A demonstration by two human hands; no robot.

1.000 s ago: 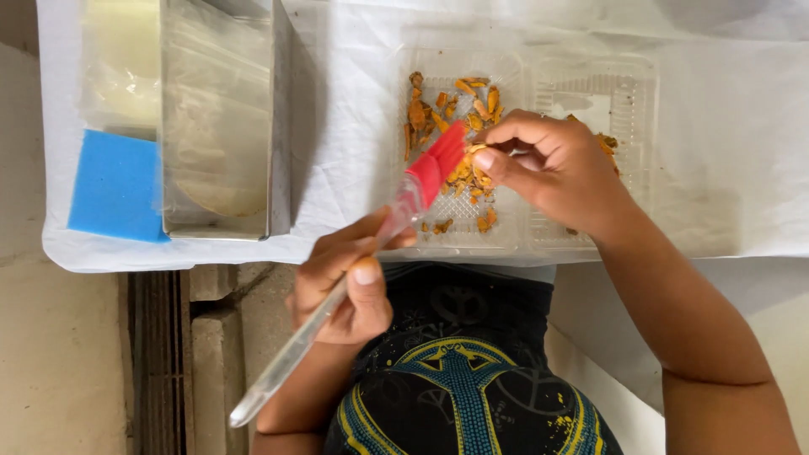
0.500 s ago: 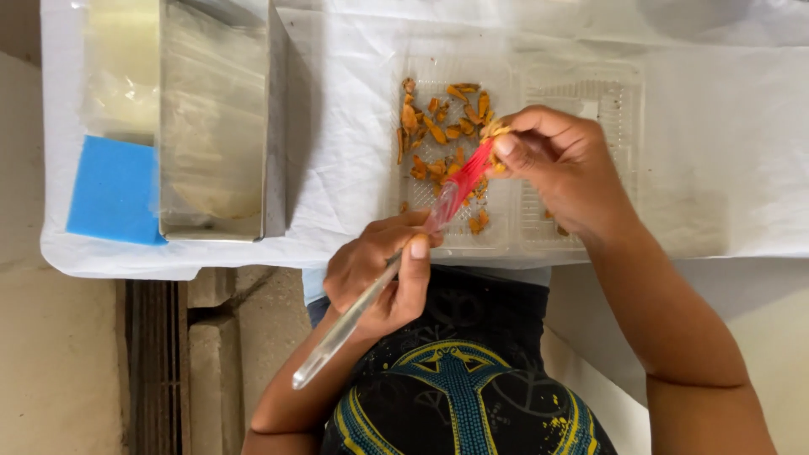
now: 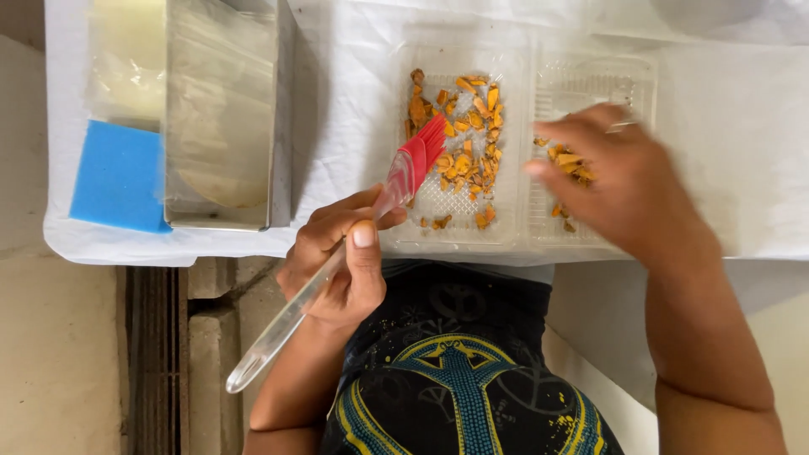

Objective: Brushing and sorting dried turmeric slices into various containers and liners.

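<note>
Rightward off the brush went the blurred, loosely spread right hand; left hand clamps its handle.

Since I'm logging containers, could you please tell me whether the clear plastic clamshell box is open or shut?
Open: the clear clamshell box lies spread flat, both halves up, with orange pieces loose in each.

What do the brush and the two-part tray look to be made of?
Brush in the left hand: clear handle, probably plastic or acrylic, since the background shows through it; red bristles look like glossy silicone. Tray under the right hand: thin clear plastic with a ribbed base; the white cloth shows through.
</note>
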